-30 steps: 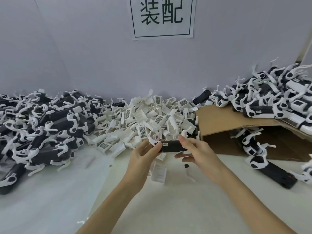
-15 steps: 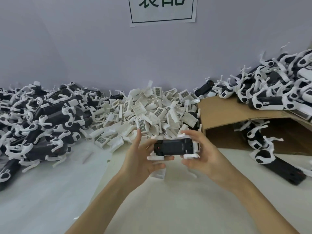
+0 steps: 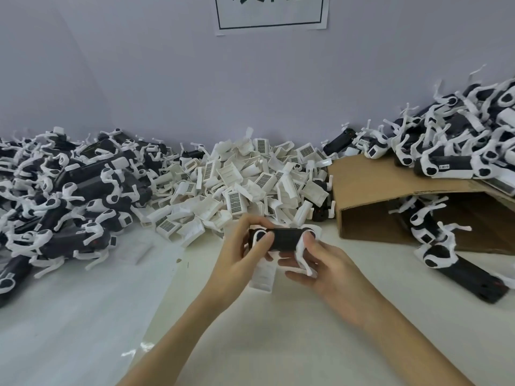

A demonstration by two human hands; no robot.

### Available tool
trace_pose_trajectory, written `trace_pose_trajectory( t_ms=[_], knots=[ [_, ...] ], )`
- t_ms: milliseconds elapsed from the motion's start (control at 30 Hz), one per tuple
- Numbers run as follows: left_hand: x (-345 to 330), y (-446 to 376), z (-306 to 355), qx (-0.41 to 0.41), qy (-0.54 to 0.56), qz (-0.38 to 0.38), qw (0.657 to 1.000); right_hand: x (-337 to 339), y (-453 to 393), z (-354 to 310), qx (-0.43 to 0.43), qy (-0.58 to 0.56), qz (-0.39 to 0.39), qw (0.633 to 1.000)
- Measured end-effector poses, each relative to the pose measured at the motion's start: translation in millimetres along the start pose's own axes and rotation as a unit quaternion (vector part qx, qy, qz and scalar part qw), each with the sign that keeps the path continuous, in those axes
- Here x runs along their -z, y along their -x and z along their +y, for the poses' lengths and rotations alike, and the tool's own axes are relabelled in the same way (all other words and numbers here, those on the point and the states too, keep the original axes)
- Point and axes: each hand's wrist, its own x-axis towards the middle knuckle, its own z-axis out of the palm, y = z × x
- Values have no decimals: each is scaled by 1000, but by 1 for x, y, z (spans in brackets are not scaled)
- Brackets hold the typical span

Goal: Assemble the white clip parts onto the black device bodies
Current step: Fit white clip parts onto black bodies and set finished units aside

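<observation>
Head view: I find my left hand [image 3: 239, 254] and right hand [image 3: 320, 263] both curled around one black device body [image 3: 284, 239], held above the table [image 3: 278, 344]. Its right-end white clip [image 3: 302, 253] looks only partly seated; uneven pressure could pop it off.
</observation>
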Motion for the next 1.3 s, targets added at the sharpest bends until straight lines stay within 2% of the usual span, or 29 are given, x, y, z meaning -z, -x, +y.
trace_pose_trajectory(
  t_ms=[167, 333, 400, 467, 500, 533, 600, 667, 733, 800, 900, 1000, 1033, 1100, 1200, 1300],
  knots=[
    [-7, -1, 4, 70, 10, 7, 997, 2, 2, -1, 74, 52, 42, 995],
    [1, -4, 4, 59, 39, -14, 997, 1, 4, -5, 122, 103, 20, 987],
    [-2, -3, 1, 22, -35, 3, 999, 0, 5, -4, 157, 126, 38, 979],
    [-4, -2, -2, -68, -200, 63, 975, -2, 6, 0, 217, 199, 115, 949],
    [-6, 0, -3, -103, -243, 61, 963, -3, 7, 2, 247, 261, 159, 919],
    [-8, 1, -3, -114, -246, 34, 962, -4, 8, 4, 277, 329, 191, 882],
    [-17, 6, -3, -86, -195, -29, 977, -8, 13, 12, 327, 422, 211, 819],
    [-27, 9, -5, -69, -166, -19, 983, -10, 12, 19, 340, 459, 185, 799],
    [-30, 9, -6, -47, -111, 22, 993, -12, 11, 21, 322, 450, 121, 824],
    [-24, 5, -3, 5, 10, 41, 999, -12, 10, 16, 298, 411, 61, 859],
    [-8, 0, -1, 80, 155, 63, 983, -7, 10, 12, 278, 354, 72, 890],
    [-4, -2, 1, 108, 211, 62, 969, -7, 7, 7, 157, 274, 150, 937],
    [-3, -3, 0, 110, 232, 55, 965, -8, 7, 4, 103, 241, 154, 953],
    [-5, -2, -1, 104, 250, 31, 962, -7, 4, -2, -3, 102, 93, 990],
    [-12, 1, -2, 81, 208, -19, 975, -9, 7, -8, -104, -57, 11, 993],
    [-19, -5, -1, 128, 228, -2, 965, -7, 5, -7, -106, -146, 21, 983]
  ],
)
